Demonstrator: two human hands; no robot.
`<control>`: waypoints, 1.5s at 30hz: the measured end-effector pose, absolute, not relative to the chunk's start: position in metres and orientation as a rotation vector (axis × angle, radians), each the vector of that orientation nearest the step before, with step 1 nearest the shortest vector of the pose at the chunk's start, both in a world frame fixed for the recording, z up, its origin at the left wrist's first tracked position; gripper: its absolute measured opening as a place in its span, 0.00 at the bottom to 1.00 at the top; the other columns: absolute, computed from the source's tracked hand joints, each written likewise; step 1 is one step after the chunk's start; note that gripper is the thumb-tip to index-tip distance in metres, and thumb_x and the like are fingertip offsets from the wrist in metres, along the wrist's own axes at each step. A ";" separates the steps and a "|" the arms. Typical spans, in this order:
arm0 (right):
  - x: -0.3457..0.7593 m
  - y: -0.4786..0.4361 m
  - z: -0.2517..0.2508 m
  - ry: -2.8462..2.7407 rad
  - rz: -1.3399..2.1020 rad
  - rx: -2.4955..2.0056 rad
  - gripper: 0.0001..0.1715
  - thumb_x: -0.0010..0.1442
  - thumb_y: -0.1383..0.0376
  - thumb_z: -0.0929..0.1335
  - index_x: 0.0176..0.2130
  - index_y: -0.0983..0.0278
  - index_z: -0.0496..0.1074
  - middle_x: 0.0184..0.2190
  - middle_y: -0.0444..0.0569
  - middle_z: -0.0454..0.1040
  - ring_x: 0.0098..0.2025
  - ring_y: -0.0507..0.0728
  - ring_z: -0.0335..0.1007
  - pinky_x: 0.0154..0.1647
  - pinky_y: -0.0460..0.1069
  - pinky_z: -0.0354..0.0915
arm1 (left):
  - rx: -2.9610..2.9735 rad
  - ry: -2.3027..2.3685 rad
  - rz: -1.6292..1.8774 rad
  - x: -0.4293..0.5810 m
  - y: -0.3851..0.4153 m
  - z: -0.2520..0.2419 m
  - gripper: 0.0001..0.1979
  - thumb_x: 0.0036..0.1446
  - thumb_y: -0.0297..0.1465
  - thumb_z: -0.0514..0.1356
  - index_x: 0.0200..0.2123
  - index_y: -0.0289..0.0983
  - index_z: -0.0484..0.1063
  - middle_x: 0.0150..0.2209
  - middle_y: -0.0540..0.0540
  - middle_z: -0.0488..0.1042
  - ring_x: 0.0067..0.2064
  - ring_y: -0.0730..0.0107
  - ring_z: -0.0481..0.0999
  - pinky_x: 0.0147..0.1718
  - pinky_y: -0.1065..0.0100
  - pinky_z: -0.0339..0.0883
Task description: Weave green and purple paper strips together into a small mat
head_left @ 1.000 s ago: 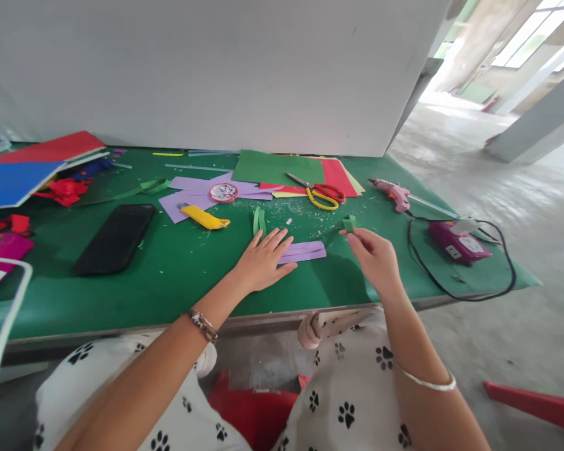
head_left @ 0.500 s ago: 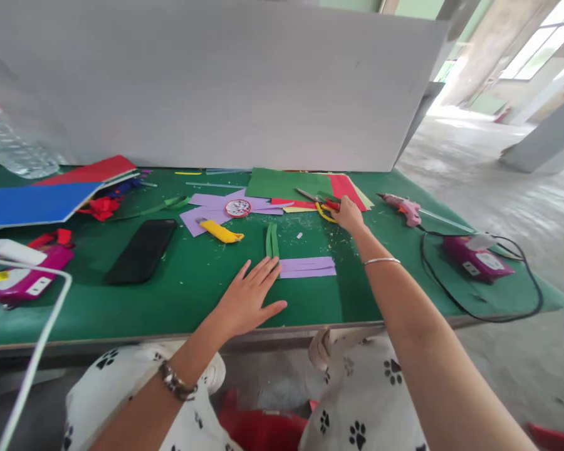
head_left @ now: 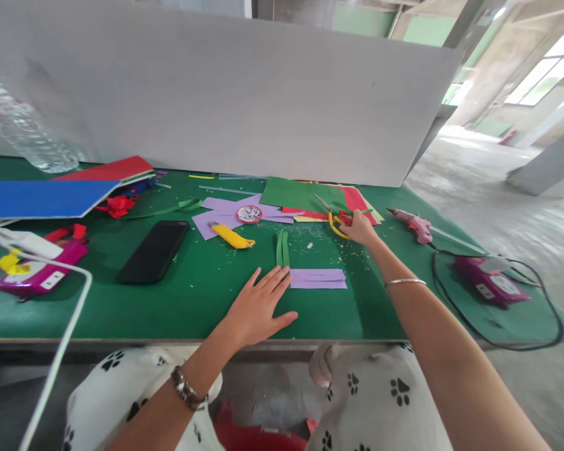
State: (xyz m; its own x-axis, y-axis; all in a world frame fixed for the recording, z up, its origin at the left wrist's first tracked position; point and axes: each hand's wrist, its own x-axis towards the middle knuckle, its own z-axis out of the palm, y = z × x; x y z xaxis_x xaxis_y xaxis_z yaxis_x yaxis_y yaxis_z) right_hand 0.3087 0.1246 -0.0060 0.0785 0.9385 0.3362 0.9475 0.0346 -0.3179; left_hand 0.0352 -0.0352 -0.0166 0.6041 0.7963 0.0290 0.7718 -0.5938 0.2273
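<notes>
My left hand (head_left: 262, 307) lies flat on the green tabletop, fingers stretched out. Its fingertips touch the near end of a folded green strip (head_left: 282, 247) and the left end of a creased purple paper strip (head_left: 318, 279). Farther off on the right, my right hand (head_left: 361, 229) has its fingers closed at the handles of a pair of scissors (head_left: 324, 202), partly hidden by the fingers. The blades point away to the left, over a green sheet (head_left: 291, 193). A curved yellow piece (head_left: 334, 227) shows beside the fingers.
A yellow utility knife (head_left: 234, 236) and round lid-like disc (head_left: 249, 214) lie near purple paper pieces (head_left: 203, 227). Left is a black phone (head_left: 154, 252); right, a pink glue gun (head_left: 416, 227) and corded purple power strip (head_left: 489, 282). A white board (head_left: 216, 94) stands behind.
The view has swung slightly left, so everything sits farther right in the picture. Both hands stay at about the same spots on the table.
</notes>
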 end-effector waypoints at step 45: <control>0.073 0.077 0.020 -2.628 0.265 -1.534 0.21 0.54 0.60 0.66 0.45 0.68 0.67 0.47 0.59 0.69 0.47 0.63 0.68 0.39 0.52 0.65 | 2.659 1.352 0.287 0.037 -0.036 -0.023 0.28 0.59 0.43 0.49 0.55 0.30 0.61 0.57 0.37 0.63 0.60 0.56 0.59 0.59 0.50 0.49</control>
State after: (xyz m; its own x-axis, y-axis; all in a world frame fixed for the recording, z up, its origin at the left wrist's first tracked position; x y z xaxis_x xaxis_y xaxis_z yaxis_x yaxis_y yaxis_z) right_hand 0.0733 0.0774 0.0203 -0.4930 0.8700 -0.0121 0.8548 0.4817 -0.1930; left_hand 0.0372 -0.0358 -0.0232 0.5765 0.8105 0.1041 0.7828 -0.5843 0.2142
